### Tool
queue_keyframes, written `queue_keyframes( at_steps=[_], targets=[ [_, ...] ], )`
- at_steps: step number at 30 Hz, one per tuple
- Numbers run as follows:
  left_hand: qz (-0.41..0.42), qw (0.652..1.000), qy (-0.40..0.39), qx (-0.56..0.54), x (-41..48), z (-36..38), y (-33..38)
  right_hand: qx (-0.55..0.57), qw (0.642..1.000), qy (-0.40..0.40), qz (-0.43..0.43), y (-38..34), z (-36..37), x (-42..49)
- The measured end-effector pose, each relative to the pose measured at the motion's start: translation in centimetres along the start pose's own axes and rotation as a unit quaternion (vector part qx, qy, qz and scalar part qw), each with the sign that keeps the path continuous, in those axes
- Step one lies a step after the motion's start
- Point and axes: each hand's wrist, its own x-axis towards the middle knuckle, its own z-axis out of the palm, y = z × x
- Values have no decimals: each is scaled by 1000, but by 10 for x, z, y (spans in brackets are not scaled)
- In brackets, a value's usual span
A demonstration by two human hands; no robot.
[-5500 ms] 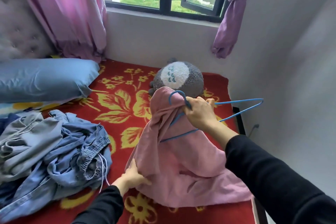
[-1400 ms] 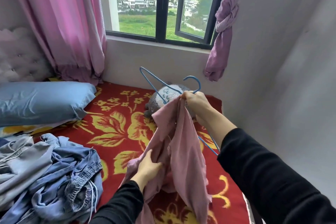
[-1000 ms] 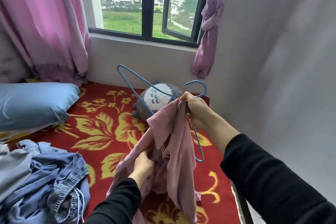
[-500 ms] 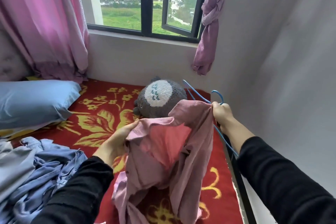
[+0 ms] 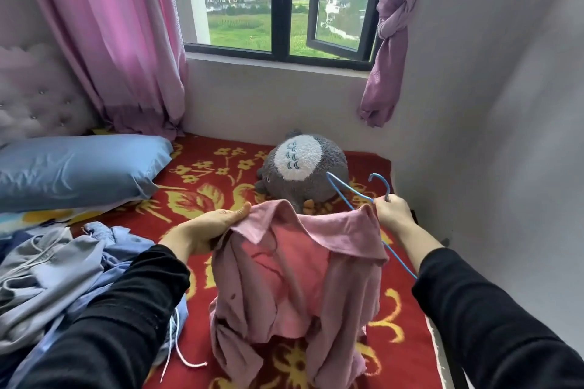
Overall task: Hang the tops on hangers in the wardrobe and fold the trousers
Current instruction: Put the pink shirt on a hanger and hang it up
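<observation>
Pink top (image 5: 297, 278) pinched by L hand (image 5: 205, 230); R hand (image 5: 392, 211) grips hanger (image 5: 335, 184).

Pretty clearly a bedroom in someone's home. Right under the window (image 5: 281, 3) there's a bed (image 5: 221, 189) with a red flowered blanket, and a grey plush toy (image 5: 303, 170) sits just below the sill. Left of the window hangs a pink curtain (image 5: 126, 41), then there's a blue pillow (image 5: 79, 167) against what looks like a tufted headboard (image 5: 38, 98) (blurry there, so not 100% sure). Right of the window a second curtain (image 5: 388, 41) is knotted. Further from the window are a pile of clothes (image 5: 63, 278), a pink top (image 5: 300, 278) and a blue hanger (image 5: 398, 258).
</observation>
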Motion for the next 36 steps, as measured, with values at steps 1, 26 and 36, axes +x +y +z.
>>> queue_keyframes(
  at_steps=[1, 26, 36],
  targets=[
    [7, 999, 6, -41, 2, 0, 1, 14, 1000, -1, -16, 3, 0, -1],
    [121, 971, 70, 194, -1, 68, 31, 110, 955, -251, -114, -1, 50, -80],
    [147, 783, 86, 598, 6, 66, 15, 205, 925, -309, -78, -9, 58, -93]
  ],
)
